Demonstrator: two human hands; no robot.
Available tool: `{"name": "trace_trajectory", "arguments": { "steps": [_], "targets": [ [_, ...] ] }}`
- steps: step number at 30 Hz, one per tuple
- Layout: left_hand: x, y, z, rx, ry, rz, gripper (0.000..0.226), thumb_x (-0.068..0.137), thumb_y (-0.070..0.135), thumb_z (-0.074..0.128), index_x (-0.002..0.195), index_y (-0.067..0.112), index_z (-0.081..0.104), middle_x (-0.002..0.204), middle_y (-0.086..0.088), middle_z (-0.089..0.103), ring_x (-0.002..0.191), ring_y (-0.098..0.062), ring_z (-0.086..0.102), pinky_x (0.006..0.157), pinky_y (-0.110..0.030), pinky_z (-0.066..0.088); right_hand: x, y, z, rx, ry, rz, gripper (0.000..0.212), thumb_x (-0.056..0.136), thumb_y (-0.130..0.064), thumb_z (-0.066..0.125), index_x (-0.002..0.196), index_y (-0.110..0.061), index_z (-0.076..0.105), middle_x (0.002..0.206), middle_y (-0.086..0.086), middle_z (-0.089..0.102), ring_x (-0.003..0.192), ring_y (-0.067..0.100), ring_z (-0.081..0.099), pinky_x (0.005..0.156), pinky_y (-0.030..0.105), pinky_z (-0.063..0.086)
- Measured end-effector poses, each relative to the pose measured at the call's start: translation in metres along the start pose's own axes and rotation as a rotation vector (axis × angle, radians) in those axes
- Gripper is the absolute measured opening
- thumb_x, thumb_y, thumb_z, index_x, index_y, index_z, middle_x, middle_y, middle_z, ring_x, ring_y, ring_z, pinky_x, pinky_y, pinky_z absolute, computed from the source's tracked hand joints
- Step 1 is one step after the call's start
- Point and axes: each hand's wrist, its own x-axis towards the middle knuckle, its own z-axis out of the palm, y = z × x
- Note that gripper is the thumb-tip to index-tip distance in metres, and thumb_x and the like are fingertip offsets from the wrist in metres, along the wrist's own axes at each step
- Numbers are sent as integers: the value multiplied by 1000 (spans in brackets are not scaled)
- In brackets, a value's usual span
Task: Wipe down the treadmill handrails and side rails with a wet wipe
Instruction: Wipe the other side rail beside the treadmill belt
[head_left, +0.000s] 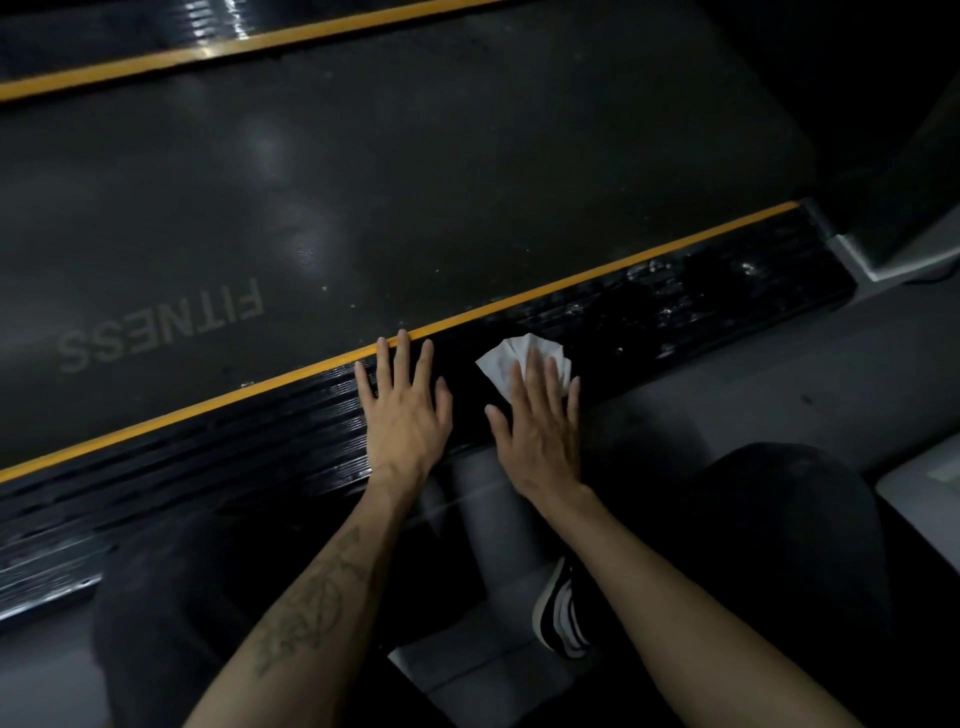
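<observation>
Your right hand (537, 421) lies flat, fingers straight and slightly spread, pressing the white wipe (511, 358) onto the near side rail (675, 312) of the treadmill. The wipe is crumpled, and most of it sticks out past your fingertips toward the rail's inner edge, where the yellow strip (597, 278) runs. Your left hand (405, 408) is just beside the right, also open and flat on the same rail, palm down, holding nothing; its fingertips reach the yellow strip. Both hands sit about midway along the visible length of the rail. The rail is black and ribbed, and past the wipe, toward the far right end, it shows glossy streaks and specks. Beyond the strip lies the dark belt (389, 182), with the word FITNESS printed on it upside down from where you look. At the belt's far edge a second yellow strip (260, 44) borders the other rail (156, 31), in the top left corner. Below your forearms, on the grey floor (727, 374), your dark knees frame a black-and-white shoe (558, 608). The left forearm carries a tattoo (311, 603).
</observation>
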Motion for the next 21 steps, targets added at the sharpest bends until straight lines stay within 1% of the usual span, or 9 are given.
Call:
{"name": "trace_trajectory", "arguments": {
  "steps": [2,5,6,8,11,14,17,18,21],
  "targets": [
    [1,0,-1,-4,-4,0,64,103,48,16,160,22,30,171,-6,13,159,-27,-2,127,-57,-2,-3,-7,3,-10,-12,-101,68,104,-52,29,162,-18,24,170,10,16,157,31,11,125,57,8],
    [0,0,-2,-2,-9,1,64,103,48,15,160,22,30,171,-7,13,159,-27,-1,127,-56,-2,1,16,-2,-54,-12,-305,61,105,-47,31,161,-22,30,170,5,19,157,27,17,121,62,21],
    [0,0,-2,0,-12,-1,63,104,48,16,160,22,30,171,-6,13,159,-27,-2,127,-57,-2,4,24,-4,-73,-5,-294,61,105,-47,31,160,-22,32,170,5,20,156,26,19,121,62,21],
    [0,1,-1,1,-18,-5,60,106,46,20,160,23,29,172,-6,12,159,-27,-3,127,-57,-1,9,30,-8,-46,1,-129,62,105,-49,27,161,-22,30,170,6,18,157,25,16,124,62,13],
    [0,0,-1,-5,-24,-10,59,106,45,24,160,23,28,172,-6,10,159,-26,-5,127,-57,-2,9,3,-5,22,19,69,68,104,-54,24,161,-18,28,170,11,15,157,30,12,125,58,6],
    [-1,0,-1,-17,-23,-8,58,106,44,24,160,22,29,172,-6,11,159,-26,-4,127,-56,-3,0,-13,2,32,2,-118,67,104,-50,31,161,-16,28,169,12,19,156,32,16,124,60,14],
    [-1,0,-1,-16,-3,-3,61,105,46,18,159,22,32,171,-6,13,159,-27,-1,127,-57,0,3,11,0,-25,-2,-319,62,104,-45,34,159,-19,34,168,8,24,156,28,20,120,62,25],
    [0,0,-1,-15,-1,-2,63,104,47,16,159,22,32,171,-6,14,159,-27,-1,127,-57,0,7,19,-2,-40,4,-307,60,104,-45,33,159,-20,35,168,7,24,156,27,21,120,63,24],
    [0,0,-1,-18,3,-2,65,103,48,15,159,22,31,171,-7,14,159,-27,-1,127,-57,0,14,19,-7,15,-4,-91,63,105,-49,26,161,-20,30,170,8,17,157,27,13,126,57,9]
  ]
}}
